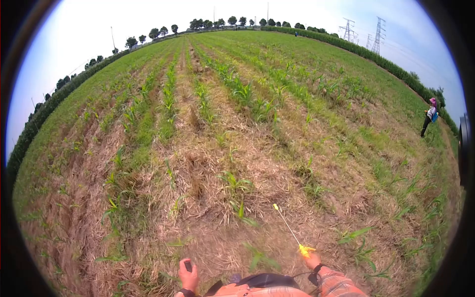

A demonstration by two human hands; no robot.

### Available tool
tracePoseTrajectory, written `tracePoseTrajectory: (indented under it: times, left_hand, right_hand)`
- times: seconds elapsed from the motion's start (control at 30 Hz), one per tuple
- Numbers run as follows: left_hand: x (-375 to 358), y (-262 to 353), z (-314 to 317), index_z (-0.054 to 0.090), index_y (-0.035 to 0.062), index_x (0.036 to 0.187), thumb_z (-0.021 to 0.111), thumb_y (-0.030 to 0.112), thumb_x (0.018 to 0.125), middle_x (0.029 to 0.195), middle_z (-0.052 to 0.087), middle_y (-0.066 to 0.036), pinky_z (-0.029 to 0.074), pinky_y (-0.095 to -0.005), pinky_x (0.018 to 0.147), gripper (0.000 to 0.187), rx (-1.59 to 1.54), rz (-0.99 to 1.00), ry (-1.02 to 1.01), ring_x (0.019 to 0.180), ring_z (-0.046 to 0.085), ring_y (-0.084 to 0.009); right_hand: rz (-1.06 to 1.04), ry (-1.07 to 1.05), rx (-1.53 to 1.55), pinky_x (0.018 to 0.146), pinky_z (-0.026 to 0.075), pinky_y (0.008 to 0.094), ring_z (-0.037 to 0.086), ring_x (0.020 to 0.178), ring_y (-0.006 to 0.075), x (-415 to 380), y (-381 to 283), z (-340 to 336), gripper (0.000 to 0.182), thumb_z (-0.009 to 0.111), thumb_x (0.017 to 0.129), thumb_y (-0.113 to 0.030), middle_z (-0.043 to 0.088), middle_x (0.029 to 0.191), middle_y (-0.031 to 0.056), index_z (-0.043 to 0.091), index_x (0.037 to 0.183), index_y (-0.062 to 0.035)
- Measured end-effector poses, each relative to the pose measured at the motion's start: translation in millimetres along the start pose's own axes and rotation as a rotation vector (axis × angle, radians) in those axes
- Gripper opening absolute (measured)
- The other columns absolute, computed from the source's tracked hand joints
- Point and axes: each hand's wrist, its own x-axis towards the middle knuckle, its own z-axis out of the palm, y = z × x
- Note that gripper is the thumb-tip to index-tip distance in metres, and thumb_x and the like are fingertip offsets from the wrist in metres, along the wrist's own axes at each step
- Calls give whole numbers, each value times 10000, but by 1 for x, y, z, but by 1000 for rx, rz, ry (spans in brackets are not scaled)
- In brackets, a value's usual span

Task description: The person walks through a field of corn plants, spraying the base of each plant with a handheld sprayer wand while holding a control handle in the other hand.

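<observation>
My right hand (312, 260) grips the yellow handle of a thin spray wand (287, 225) that slants up and left, its yellow nozzle tip hanging over straw-covered soil beside a young corn plant (236, 188). My left hand (188, 274) is closed around a small dark grip at the bottom of the view. Both wrists carry dark bands, and the right sleeve is orange plaid. A dark strap or bag (262, 280) sits against my chest between the hands.
Rows of young corn (232, 84) run away across a wide field with dry straw between them. Another person (429, 117) stands far off at the right edge. Trees and power pylons (378, 32) line the horizon.
</observation>
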Motion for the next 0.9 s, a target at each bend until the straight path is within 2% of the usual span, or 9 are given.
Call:
tracePoseTrajectory:
  times: [0.2, 0.33, 0.37, 0.47, 0.53, 0.6, 0.63, 0.73, 0.9]
  left_hand:
    - [37, -35, 11, 430, 77, 935, 541, 28, 717, 572, 415, -24, 322, -258, 313, 250, -67, 84, -74, 335, 390, -104]
    - [42, 24, -19, 384, 97, 978, 515, 6, 734, 541, 403, -10, 326, -229, 282, 292, -244, -86, -177, 330, 405, -89]
    - [38, 58, -33, 397, 22, 1093, 541, 55, 732, 1013, 445, -99, 353, -282, 805, 390, -301, -195, -218, 926, 417, -166]
    - [44, 61, -20, 436, 36, 1026, 548, 40, 716, 898, 452, -63, 368, -272, 734, 330, -284, -27, -107, 823, 423, -136]
    - [51, 62, 11, 382, 90, 972, 510, 9, 738, 531, 398, -8, 324, -229, 284, 279, -345, -152, -170, 330, 404, -89]
    - [64, 34, 63, 435, 74, 922, 541, 39, 706, 594, 434, -36, 352, -261, 410, 243, -162, -112, -145, 446, 426, -123]
    - [69, 27, 89, 470, 65, 891, 568, 65, 679, 666, 471, -60, 389, -286, 544, 234, -67, -120, -121, 575, 457, -154]
    - [74, 53, 154, 478, 65, 876, 562, 66, 681, 650, 479, -76, 393, -293, 533, 212, 33, 113, -89, 553, 466, -172]
    - [82, 102, 226, 480, 87, 889, 559, 70, 682, 625, 498, -82, 400, -310, 520, 223, -3, -20, -233, 540, 489, -188]
  right_hand:
    - [-314, -367, -6, 503, 421, 313, 533, 522, 178, 15, -97, 50, 349, 493, 758, -386, 560, 608, 46, 580, 805, -52]
    - [-308, -645, 20, 531, 399, 253, 521, 582, 129, -4, -150, 42, 330, 478, 783, -387, 543, 623, 23, 572, 802, -72]
    - [-310, -694, 12, 556, 409, 263, 533, 614, 140, -3, -153, 41, 339, 480, 782, -392, 562, 661, 30, 576, 825, -70]
    - [-468, -683, 40, 596, 423, 291, 553, 665, 166, 26, -125, 64, 362, 513, 760, -407, 589, 718, 62, 586, 877, -72]
    - [-490, -639, 36, 608, 423, 291, 551, 681, 165, 47, -103, 73, 372, 510, 761, -409, 589, 731, 70, 585, 888, -68]
    - [-515, -594, 29, 619, 423, 292, 548, 698, 164, 72, -77, 75, 381, 508, 762, -411, 588, 744, 78, 584, 900, -64]
    - [-448, -547, 73, 608, 421, 287, 545, 677, 154, 85, -62, 73, 370, 517, 759, -402, 585, 720, 68, 586, 880, -59]
    - [-280, -502, 218, 579, 415, 274, 542, 634, 137, 107, -34, 39, 326, 534, 753, -369, 580, 670, 47, 590, 828, -56]
    - [81, -360, 520, 439, 375, 271, 497, 477, 106, 130, 29, -27, 226, 529, 754, -293, 551, 574, 6, 576, 714, -76]
